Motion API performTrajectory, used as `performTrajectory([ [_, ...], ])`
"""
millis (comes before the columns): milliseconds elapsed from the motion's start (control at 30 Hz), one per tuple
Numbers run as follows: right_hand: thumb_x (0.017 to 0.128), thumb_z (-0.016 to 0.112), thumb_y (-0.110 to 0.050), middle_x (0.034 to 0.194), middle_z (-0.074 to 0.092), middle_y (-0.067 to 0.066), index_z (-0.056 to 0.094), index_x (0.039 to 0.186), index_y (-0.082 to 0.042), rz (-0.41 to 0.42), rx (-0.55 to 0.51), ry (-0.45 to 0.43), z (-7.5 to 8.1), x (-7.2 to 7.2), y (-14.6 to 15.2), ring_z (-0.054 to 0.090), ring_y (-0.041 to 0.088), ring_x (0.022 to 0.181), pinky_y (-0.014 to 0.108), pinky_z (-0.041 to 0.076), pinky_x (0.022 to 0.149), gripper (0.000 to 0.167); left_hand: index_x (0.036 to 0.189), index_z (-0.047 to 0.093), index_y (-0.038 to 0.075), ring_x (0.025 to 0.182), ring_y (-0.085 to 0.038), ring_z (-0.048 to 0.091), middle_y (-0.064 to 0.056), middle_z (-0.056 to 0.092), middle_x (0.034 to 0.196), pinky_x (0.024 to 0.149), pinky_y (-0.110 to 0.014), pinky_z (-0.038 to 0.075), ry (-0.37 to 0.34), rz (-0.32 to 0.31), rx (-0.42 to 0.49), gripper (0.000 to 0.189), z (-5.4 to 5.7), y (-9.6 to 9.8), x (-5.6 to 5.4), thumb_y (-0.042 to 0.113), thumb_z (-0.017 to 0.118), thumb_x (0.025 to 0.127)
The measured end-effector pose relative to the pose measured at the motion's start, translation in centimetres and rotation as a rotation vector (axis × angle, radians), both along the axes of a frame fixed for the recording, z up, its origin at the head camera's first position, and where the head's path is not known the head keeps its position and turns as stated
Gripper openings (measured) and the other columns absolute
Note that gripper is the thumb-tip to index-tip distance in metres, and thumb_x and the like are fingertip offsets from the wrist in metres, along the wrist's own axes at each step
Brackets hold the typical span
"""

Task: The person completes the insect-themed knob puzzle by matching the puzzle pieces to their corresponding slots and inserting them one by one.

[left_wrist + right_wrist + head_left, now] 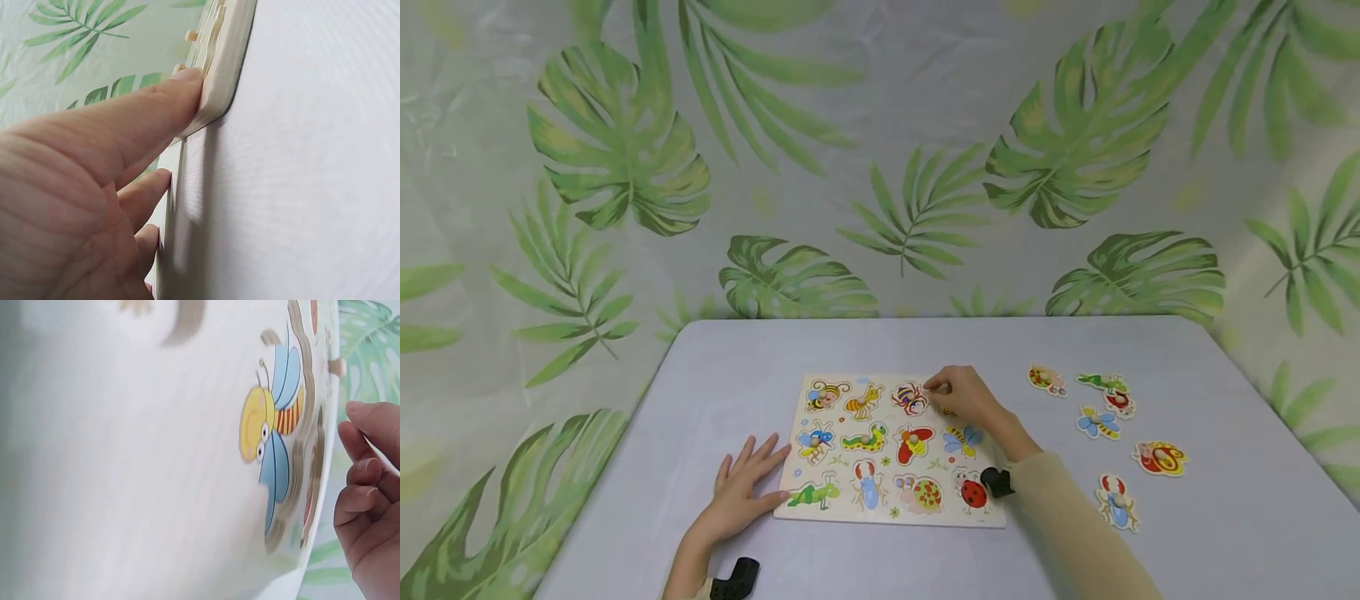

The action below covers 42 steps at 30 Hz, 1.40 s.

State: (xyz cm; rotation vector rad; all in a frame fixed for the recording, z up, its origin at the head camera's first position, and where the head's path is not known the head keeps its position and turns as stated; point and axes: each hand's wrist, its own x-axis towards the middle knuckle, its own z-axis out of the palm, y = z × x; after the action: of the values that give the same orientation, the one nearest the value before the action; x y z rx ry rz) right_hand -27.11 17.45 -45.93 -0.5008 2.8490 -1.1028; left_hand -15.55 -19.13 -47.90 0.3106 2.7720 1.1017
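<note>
A wooden knob puzzle board (835, 517) with insect pictures lies on the table. My left hand (741, 492) has its fingers spread at the board's left side. In the left wrist view the thumb (156, 103) touches the board's edge near a corner. Over the top row my right hand (967, 396) has its fingertips beside the spider piece (910, 400). In the right wrist view the fingers (365, 469) are bent, with thumb and index finger close together and nothing visible between them. A wooden knob (337, 367) stands apart from them. The hand partly hides the top-right picture.
Right of the board lie loose pieces: a snail (1047, 380), a grasshopper (1101, 382), a ladybug (1122, 405), a blue-winged insect (1097, 422), a butterfly (1160, 458) and a beetle (1117, 502). A leaf-patterned curtain (925, 108) hangs behind the table (737, 350).
</note>
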Motion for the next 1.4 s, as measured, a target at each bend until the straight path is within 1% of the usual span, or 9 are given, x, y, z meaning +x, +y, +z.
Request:
performTrajectory([
  [167, 0.085, 0.065, -0.011, 0.092, 0.069, 0.008, 0.072, 0.100, -0.004, -0.020, 0.015, 0.024, 0.2, 0.2, 0.9, 0.053, 0.012, 0.074, 0.023, 0.045, 0.066, 0.018, 0.137, 0.049, 0.017, 0.145, -0.044, 0.005, -0.013, 0.029, 0.154, 0.110, -0.064, -0.011, 0.000, 0.008, 0.007, 0.063, -0.2, 0.0, 0.1, 0.029, 0.071, 0.080],
  [267, 0.085, 0.065, -0.010, 0.091, 0.069, 0.009, 0.072, 0.100, -0.003, -0.027, 0.020, 0.038, 0.3, 0.3, 1.5, 0.052, 0.013, 0.074, 0.024, 0.044, 0.067, 0.018, 0.137, 0.049, 0.018, 0.145, -0.044, 0.006, -0.013, 0.029, 0.154, 0.111, -0.064, -0.011, -0.002, 0.007, 0.008, 0.062, -0.3, -0.1, 0.2, 0.029, 0.071, 0.080],
  [400, 0.084, 0.066, -0.011, 0.091, 0.069, 0.009, 0.072, 0.100, -0.003, -0.049, 0.030, 0.044, 0.3, 0.4, 2.3, 0.049, 0.013, 0.072, 0.022, 0.042, 0.063, 0.019, 0.137, 0.049, 0.019, 0.145, -0.043, 0.005, -0.012, 0.029, 0.154, 0.111, -0.063, -0.011, -0.002, 0.006, 0.012, 0.062, -0.3, 0.0, 0.1, 0.031, 0.071, 0.080],
  [600, 0.084, 0.066, -0.010, 0.090, 0.069, 0.010, 0.072, 0.099, -0.003, -0.085, 0.005, 0.040, 0.0, 0.5, 3.4, 0.046, 0.012, 0.067, 0.020, 0.038, 0.055, 0.018, 0.137, 0.049, 0.021, 0.146, -0.043, 0.005, -0.011, 0.029, 0.155, 0.111, -0.063, -0.011, -0.002, 0.008, 0.006, 0.062, -0.4, 0.0, 0.2, 0.032, 0.070, 0.080],
  [733, 0.083, 0.066, -0.009, 0.092, 0.070, 0.012, 0.072, 0.099, -0.002, -0.097, -0.009, 0.042, 0.1, 0.5, 4.1, 0.045, 0.012, 0.065, 0.020, 0.037, 0.052, 0.019, 0.137, 0.050, 0.020, 0.145, -0.044, 0.006, -0.012, 0.030, 0.154, 0.111, -0.064, -0.010, 0.012, 0.009, -0.001, 0.062, -0.4, 0.0, 0.2, 0.032, 0.070, 0.080],
  [900, 0.082, 0.066, -0.009, 0.092, 0.070, 0.012, 0.072, 0.099, -0.003, -0.129, -0.011, 0.054, 0.2, 0.8, 5.1, 0.044, 0.012, 0.063, 0.020, 0.037, 0.051, 0.018, 0.136, 0.050, 0.017, 0.144, -0.045, 0.008, -0.013, 0.031, 0.153, 0.111, -0.065, -0.008, 0.033, 0.006, 0.003, 0.062, -0.3, 0.0, 0.3, 0.031, 0.070, 0.079],
  [1033, 0.083, 0.066, -0.008, 0.090, 0.070, 0.013, 0.072, 0.097, -0.002, -0.150, -0.009, 0.078, 0.0, 1.0, 5.7, 0.043, 0.011, 0.061, 0.019, 0.035, 0.051, 0.017, 0.136, 0.050, 0.017, 0.144, -0.045, 0.008, -0.014, 0.031, 0.153, 0.111, -0.064, -0.008, 0.029, 0.008, 0.006, 0.062, -0.2, 0.0, 0.4, 0.031, 0.071, 0.079],
  [1233, 0.084, 0.065, -0.008, 0.094, 0.069, 0.014, 0.072, 0.099, -0.003, -0.192, -0.020, 0.054, -0.2, 1.2, 7.0, 0.042, 0.012, 0.065, 0.020, 0.035, 0.052, 0.017, 0.136, 0.050, 0.016, 0.144, -0.046, 0.008, -0.015, 0.031, 0.153, 0.110, -0.065, -0.008, 0.034, 0.003, 0.012, 0.062, -0.1, 0.0, 0.5, 0.031, 0.070, 0.079],
  [1400, 0.082, 0.066, -0.008, 0.092, 0.071, 0.017, 0.072, 0.096, -0.001, -0.226, 0.011, 0.127, -0.3, 1.2, 8.3, 0.044, 0.011, 0.064, 0.020, 0.036, 0.053, 0.016, 0.137, 0.050, 0.016, 0.144, -0.046, 0.008, -0.015, 0.031, 0.153, 0.110, -0.065, -0.009, 0.037, 0.003, 0.010, 0.062, -0.2, 0.0, 0.3, 0.029, 0.070, 0.080],
])
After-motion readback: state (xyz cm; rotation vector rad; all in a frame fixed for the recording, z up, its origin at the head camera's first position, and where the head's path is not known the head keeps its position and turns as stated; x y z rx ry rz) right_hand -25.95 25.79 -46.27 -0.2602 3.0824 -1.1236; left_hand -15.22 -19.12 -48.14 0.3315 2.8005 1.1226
